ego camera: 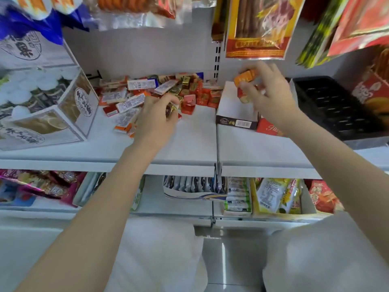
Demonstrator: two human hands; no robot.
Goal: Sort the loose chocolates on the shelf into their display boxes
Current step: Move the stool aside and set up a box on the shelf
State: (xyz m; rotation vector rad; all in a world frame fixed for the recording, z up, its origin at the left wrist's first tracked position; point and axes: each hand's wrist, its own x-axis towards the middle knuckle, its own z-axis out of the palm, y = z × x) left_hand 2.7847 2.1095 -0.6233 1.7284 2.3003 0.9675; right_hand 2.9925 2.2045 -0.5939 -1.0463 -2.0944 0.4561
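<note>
A pile of loose chocolates (160,89), in orange, red, gold and white wrappers, lies at the back of the white shelf (189,144). My left hand (155,119) is at the pile's front edge and pinches a small gold-wrapped chocolate (171,108). To the right stands a white display box (233,106) with a dark front. My right hand (271,95) hovers over that box and grips an orange chocolate (245,77); another red-orange piece shows beneath its fingers.
A large lemon-print carton (52,114) stands left of the pile. A black plastic tray (336,108) sits right of the display box, and a red box (267,127) lies in front of it. Snack bags (256,28) hang overhead. A lower shelf holds more packets (237,197).
</note>
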